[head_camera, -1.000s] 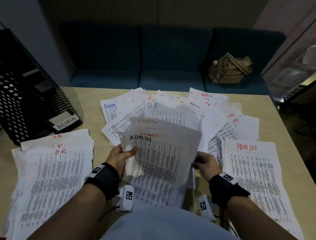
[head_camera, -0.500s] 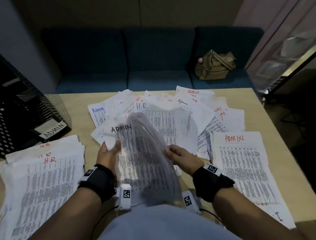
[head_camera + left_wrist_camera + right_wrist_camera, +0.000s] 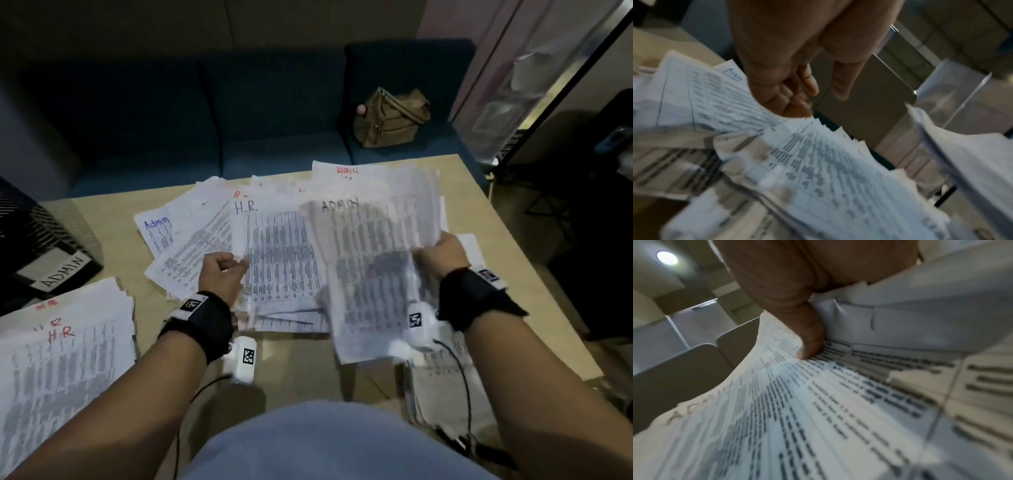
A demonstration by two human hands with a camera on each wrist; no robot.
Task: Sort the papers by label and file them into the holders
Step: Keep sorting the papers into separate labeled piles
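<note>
My right hand (image 3: 440,255) grips a blurred bundle of sheets marked ADMIN (image 3: 370,274), held up over the right side of the table. In the right wrist view my thumb (image 3: 809,340) pinches that ADMIN bundle (image 3: 797,418). My left hand (image 3: 224,274) hovers with loosely curled fingers and holds nothing, beside a sheet marked H.R. (image 3: 277,260) on the loose spread. The left wrist view shows the empty left hand (image 3: 797,91) above the scattered papers (image 3: 818,162). An H.R. pile (image 3: 61,370) lies at the near left. A black mesh holder labelled ADMIN (image 3: 44,246) stands at the far left.
More sheets (image 3: 442,383) lie under my right forearm near the table's right edge. The wooden table (image 3: 113,233) is bare between the holder and the spread. A blue sofa (image 3: 205,120) with a brown bag (image 3: 390,118) stands behind the table.
My left hand has let go of the ADMIN bundle. My right hand has carried the bundle from the middle over to the right, uncovering the H.R. sheet.
</note>
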